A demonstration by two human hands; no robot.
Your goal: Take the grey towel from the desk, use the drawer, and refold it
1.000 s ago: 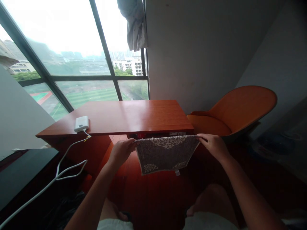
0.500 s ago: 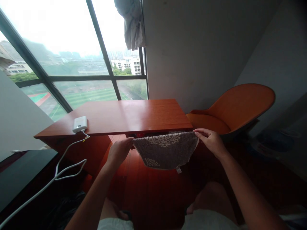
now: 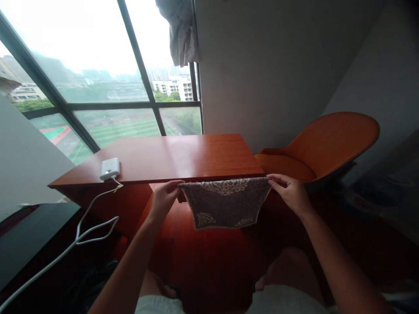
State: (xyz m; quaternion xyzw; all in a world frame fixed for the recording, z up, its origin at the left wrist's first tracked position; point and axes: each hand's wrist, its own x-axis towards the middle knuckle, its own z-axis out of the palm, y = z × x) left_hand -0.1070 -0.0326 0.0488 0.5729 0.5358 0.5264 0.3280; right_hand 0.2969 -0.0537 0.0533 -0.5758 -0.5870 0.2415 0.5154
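A grey-brown towel (image 3: 225, 205) with a cream floral pattern hangs stretched between my two hands, just in front of the desk's near edge. My left hand (image 3: 164, 198) pinches its upper left corner between thumb and fingers. At the upper right corner, my right hand (image 3: 290, 192) has the cloth pinched the same way. The towel's top edge is nearly straight and level with the edge of the reddish-brown wooden desk (image 3: 183, 157). Its lower part hangs free above the floor, showing pattern motifs at both bottom corners.
A white power-bank-like device (image 3: 110, 168) sits at the desk's left, with a white cable (image 3: 78, 231) running down to the lower left. An orange chair (image 3: 334, 144) stands at right. A dark glossy surface (image 3: 32, 240) is at left. Behind the desk is a large window (image 3: 108, 104).
The towel's lower edge has swung and flattened out, and the bottom right motif now shows while the white tag is out of sight. My left hand has risen slightly.
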